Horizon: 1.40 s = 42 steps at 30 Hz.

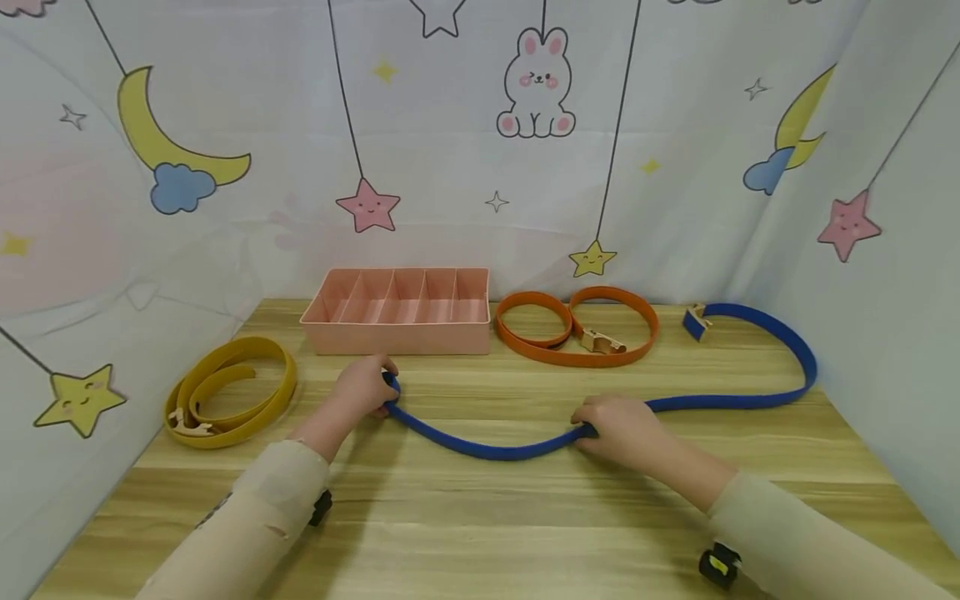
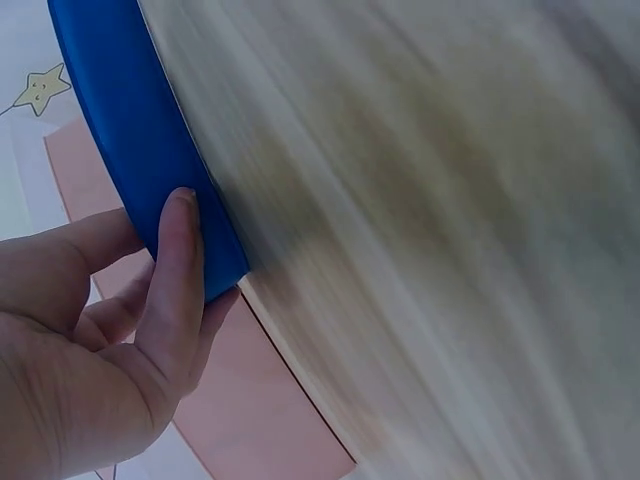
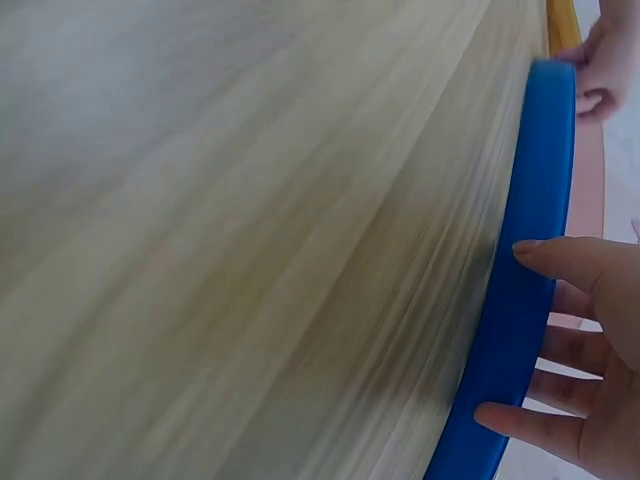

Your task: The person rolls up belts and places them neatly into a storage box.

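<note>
Pale sleeves [image 1: 810, 533] reach across the wood-grained surface [image 1: 480, 525], where the left hand [image 1: 363, 387] pinches what seems the free end [image 2: 222, 270] of a blue belt [image 1: 495, 452] and the right hand [image 1: 622, 429] grips it farther along, its buckled end [image 1: 695, 326] lying right of the orange belt [image 1: 577, 359] and pink divided box [image 1: 397, 339].

Blue belt [image 1: 491, 452], smooth, unfastened; tip pinched by left hand [image 1: 362, 386], mid-length gripped by right hand [image 1: 618, 429]. Span between bowed; remainder curved across bench [image 1: 465, 533] to gold-toned buckle [image 1: 699, 313].
</note>
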Tool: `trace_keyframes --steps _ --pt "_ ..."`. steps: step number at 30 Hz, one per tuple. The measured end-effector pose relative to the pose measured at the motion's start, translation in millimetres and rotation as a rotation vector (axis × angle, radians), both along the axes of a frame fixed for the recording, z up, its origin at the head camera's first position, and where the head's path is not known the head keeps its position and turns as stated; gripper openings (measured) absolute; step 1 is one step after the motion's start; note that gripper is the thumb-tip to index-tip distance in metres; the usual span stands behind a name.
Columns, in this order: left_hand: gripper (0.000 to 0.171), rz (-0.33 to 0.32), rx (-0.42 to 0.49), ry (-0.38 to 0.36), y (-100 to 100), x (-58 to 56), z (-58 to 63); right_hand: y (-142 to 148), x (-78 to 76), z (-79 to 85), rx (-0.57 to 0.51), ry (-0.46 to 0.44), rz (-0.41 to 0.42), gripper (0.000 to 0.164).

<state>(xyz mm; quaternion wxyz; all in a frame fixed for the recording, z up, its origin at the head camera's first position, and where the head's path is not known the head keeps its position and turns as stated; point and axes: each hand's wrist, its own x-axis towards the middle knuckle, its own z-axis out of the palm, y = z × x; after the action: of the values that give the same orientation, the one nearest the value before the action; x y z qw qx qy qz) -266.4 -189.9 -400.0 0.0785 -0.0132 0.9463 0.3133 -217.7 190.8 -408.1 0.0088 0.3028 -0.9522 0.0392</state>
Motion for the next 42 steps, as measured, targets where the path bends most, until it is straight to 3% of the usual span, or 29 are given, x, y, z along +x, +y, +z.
trace_keyframes --steps 10,21,26,34,42 --pt "0.035 -0.048 -0.037 -0.014 11 1.8 1.8 -61 -12.3 0.9 -0.026 -0.013 0.027 0.029" --pt "0.032 -0.106 -0.050 0.004 29 9.0 2.0 -105 -19.7 2.9 -0.004 -0.037 0.086 0.032" --pt "0.031 -0.118 -0.043 0.007 39 11.1 0.3 -124 -17.3 4.4 0.020 -0.047 0.074 0.032" --pt "0.028 -0.125 -0.070 0.001 51 14.4 -1.6 -147 -12.5 2.3 0.029 -0.031 0.082 0.031" --pt "0.033 -0.134 -0.119 0.019 57 17.0 1.2 -153 -12.9 2.5 0.027 0.011 0.081 0.018"
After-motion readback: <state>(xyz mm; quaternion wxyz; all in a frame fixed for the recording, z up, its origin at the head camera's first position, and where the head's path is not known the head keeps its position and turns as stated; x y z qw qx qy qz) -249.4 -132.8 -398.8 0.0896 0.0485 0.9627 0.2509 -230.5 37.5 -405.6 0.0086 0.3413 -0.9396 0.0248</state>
